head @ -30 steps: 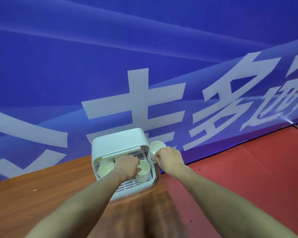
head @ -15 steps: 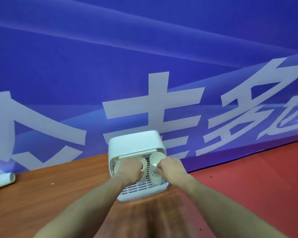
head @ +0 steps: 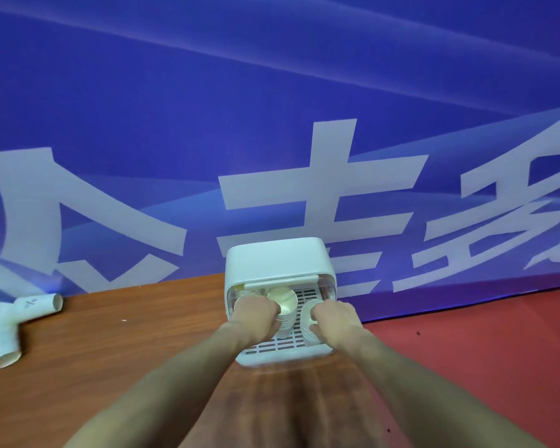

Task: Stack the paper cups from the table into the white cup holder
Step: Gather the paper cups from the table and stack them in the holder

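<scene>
Cups (head: 283, 302) inside holder (head: 272, 261), table's (head: 126, 350) right.

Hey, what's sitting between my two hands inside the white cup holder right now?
In the head view, a stack of paper cups stands between the left hand and right hand, on the white cup holder's slotted floor.

My left grip (head: 257, 315) and right grip (head: 332, 318) both clasp cup stacks (head: 285, 307) inside the holder (head: 272, 263); loose cups (head: 13, 313) lie far left on the tabletop (head: 126, 350).
</scene>
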`<state>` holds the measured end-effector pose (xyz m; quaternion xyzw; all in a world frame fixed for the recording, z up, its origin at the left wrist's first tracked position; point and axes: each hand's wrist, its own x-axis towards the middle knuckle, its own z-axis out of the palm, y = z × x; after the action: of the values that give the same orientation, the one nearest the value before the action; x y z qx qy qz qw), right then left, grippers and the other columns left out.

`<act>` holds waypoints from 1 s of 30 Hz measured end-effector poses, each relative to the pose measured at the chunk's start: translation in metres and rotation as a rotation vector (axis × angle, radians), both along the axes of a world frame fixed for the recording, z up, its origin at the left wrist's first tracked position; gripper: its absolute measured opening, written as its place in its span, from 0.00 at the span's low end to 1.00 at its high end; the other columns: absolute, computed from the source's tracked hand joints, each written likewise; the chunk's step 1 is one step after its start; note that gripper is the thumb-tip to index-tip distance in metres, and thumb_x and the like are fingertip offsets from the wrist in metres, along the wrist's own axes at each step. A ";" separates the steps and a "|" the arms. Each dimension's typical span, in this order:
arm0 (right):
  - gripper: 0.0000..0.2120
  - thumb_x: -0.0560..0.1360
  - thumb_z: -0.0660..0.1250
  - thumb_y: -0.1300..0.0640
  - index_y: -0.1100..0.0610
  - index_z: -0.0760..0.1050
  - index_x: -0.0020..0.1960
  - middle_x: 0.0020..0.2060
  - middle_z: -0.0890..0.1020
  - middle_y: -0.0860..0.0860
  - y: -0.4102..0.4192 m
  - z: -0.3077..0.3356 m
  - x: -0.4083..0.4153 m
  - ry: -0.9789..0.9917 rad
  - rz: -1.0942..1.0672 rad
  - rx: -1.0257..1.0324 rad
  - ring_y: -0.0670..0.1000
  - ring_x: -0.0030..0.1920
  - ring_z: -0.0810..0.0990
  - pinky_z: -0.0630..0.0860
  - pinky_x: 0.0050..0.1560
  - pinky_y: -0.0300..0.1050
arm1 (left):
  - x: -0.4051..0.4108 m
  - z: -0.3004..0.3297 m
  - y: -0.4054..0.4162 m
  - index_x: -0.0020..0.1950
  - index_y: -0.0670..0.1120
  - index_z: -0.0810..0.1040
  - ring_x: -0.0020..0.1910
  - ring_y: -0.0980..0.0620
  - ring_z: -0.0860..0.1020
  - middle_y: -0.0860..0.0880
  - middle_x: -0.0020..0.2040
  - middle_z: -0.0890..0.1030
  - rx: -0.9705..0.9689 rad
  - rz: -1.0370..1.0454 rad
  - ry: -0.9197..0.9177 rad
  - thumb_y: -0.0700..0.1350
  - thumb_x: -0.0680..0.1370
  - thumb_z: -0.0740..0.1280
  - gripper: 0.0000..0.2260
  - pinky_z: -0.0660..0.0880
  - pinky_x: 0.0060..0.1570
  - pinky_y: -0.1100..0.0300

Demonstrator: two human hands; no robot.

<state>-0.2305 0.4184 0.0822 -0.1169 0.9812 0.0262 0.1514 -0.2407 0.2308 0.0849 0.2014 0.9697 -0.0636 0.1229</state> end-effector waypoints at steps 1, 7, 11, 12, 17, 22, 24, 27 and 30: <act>0.10 0.79 0.62 0.53 0.56 0.78 0.55 0.52 0.81 0.55 0.000 0.002 -0.002 0.008 0.001 -0.003 0.58 0.54 0.80 0.69 0.44 0.46 | -0.001 0.000 0.001 0.55 0.49 0.80 0.51 0.42 0.80 0.45 0.50 0.83 0.000 0.010 0.001 0.51 0.78 0.58 0.14 0.73 0.44 0.54; 0.11 0.79 0.62 0.50 0.55 0.78 0.55 0.52 0.82 0.54 0.004 0.012 -0.006 0.040 -0.051 -0.047 0.58 0.52 0.80 0.74 0.48 0.48 | -0.003 0.015 0.008 0.66 0.51 0.76 0.58 0.43 0.78 0.45 0.59 0.80 0.012 0.020 0.023 0.52 0.79 0.60 0.17 0.72 0.51 0.54; 0.11 0.78 0.64 0.49 0.54 0.77 0.56 0.52 0.82 0.53 0.014 0.014 -0.004 0.039 -0.129 -0.088 0.57 0.53 0.80 0.74 0.50 0.48 | -0.002 0.017 0.015 0.65 0.49 0.76 0.57 0.42 0.78 0.44 0.58 0.80 0.077 0.015 0.003 0.54 0.80 0.61 0.17 0.73 0.53 0.53; 0.12 0.78 0.64 0.49 0.53 0.77 0.56 0.52 0.82 0.53 0.017 0.015 -0.004 0.040 -0.140 -0.089 0.57 0.53 0.80 0.74 0.50 0.48 | -0.002 0.016 0.018 0.64 0.49 0.76 0.56 0.42 0.78 0.44 0.57 0.81 0.096 0.012 0.001 0.54 0.80 0.61 0.16 0.73 0.53 0.53; 0.12 0.77 0.64 0.48 0.53 0.77 0.56 0.52 0.81 0.52 0.027 0.020 -0.008 0.031 -0.178 -0.111 0.56 0.53 0.80 0.74 0.49 0.47 | -0.006 0.012 0.029 0.60 0.48 0.78 0.53 0.43 0.79 0.45 0.54 0.82 0.129 0.009 -0.002 0.55 0.80 0.61 0.15 0.75 0.52 0.52; 0.14 0.77 0.64 0.48 0.56 0.76 0.56 0.51 0.80 0.54 0.033 0.007 -0.005 -0.072 -0.322 -0.233 0.57 0.52 0.79 0.73 0.44 0.46 | -0.003 0.004 0.045 0.42 0.42 0.78 0.47 0.40 0.80 0.39 0.46 0.82 0.332 0.249 -0.209 0.52 0.80 0.61 0.16 0.74 0.45 0.54; 0.15 0.76 0.64 0.47 0.57 0.76 0.54 0.50 0.81 0.55 0.034 -0.002 -0.006 -0.134 -0.396 -0.331 0.57 0.51 0.80 0.74 0.44 0.46 | 0.000 -0.002 0.051 0.40 0.41 0.76 0.41 0.40 0.79 0.38 0.41 0.81 0.470 0.418 -0.341 0.52 0.81 0.59 0.18 0.72 0.39 0.55; 0.15 0.76 0.64 0.48 0.60 0.76 0.51 0.47 0.82 0.55 0.034 -0.017 -0.011 -0.228 -0.506 -0.499 0.57 0.48 0.80 0.73 0.44 0.44 | 0.003 -0.022 0.057 0.39 0.45 0.69 0.29 0.50 0.69 0.48 0.32 0.70 0.696 0.694 -0.556 0.52 0.82 0.57 0.15 0.66 0.30 0.61; 0.12 0.78 0.63 0.49 0.59 0.75 0.48 0.43 0.79 0.54 0.031 -0.027 -0.015 -0.315 -0.607 -0.615 0.54 0.40 0.81 0.71 0.31 0.36 | 0.005 -0.045 0.062 0.41 0.45 0.69 0.29 0.52 0.62 0.49 0.32 0.64 0.932 0.909 -0.688 0.51 0.82 0.57 0.13 0.63 0.32 0.62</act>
<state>-0.2453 0.4498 0.0552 0.1339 0.8982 -0.3301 0.2577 -0.2354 0.2925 0.0398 -0.1807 0.7906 0.4790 0.3360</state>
